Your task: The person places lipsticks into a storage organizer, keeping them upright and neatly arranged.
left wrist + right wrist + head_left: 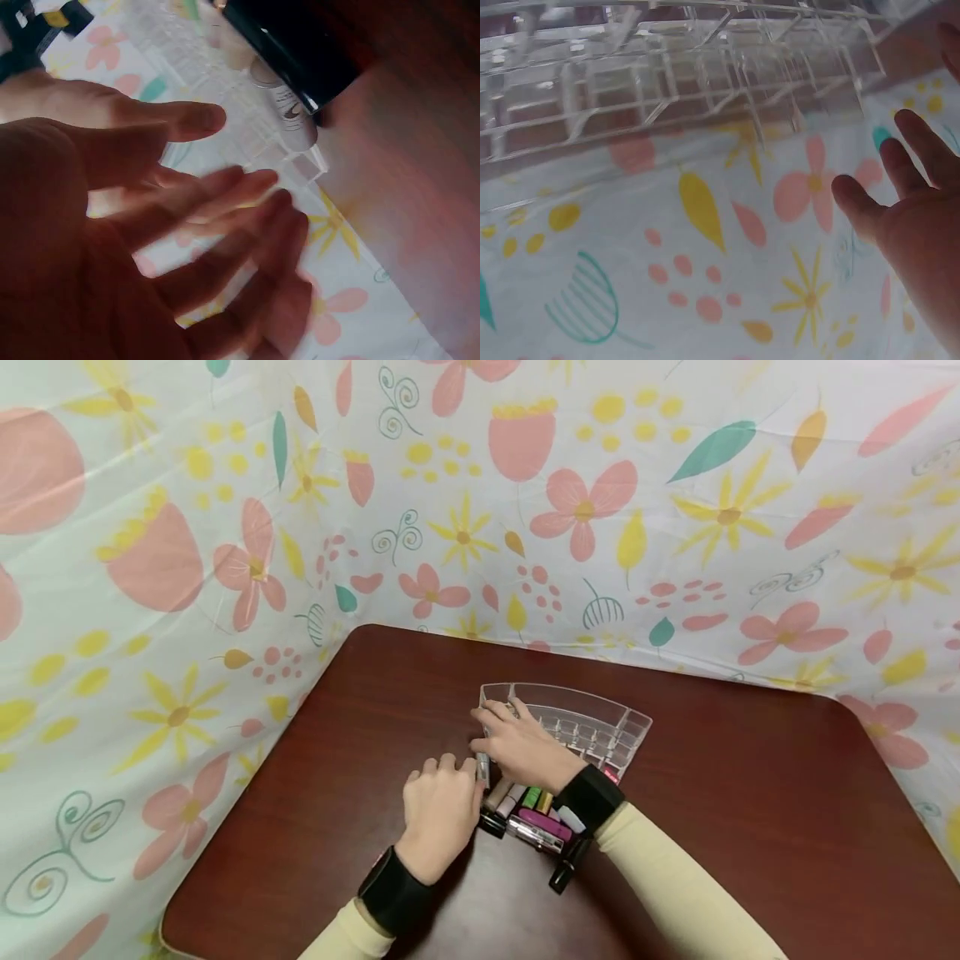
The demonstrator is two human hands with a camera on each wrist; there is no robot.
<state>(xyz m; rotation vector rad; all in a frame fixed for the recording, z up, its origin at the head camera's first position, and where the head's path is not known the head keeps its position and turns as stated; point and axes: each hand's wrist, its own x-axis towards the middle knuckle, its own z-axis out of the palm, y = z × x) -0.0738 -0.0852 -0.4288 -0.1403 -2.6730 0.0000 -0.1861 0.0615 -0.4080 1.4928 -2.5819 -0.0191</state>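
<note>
A clear plastic cosmetics organizer (573,697), fan-shaped and divided into many small compartments, lies on the table. My right hand (528,747) reaches over its left end with fingers extended; I see nothing held in it. Just in front and to the left is my left hand (441,810), fingers loosely bent. In the left wrist view, the left hand's fingers (255,262) are spread and blurred, with no item between them. A grey printed tube (289,112) rests at the organizer's corner, close to the left hand; the head view shows this silvery tube (483,770) between the hands.
Several cosmetic tubes fill the organizer's near part, including a green one (532,798), a magenta oblong item (545,822) and a silver tube (535,834). A black tube (564,870) juts toward me. Floral cloth (465,527) hangs behind the brown table (750,827).
</note>
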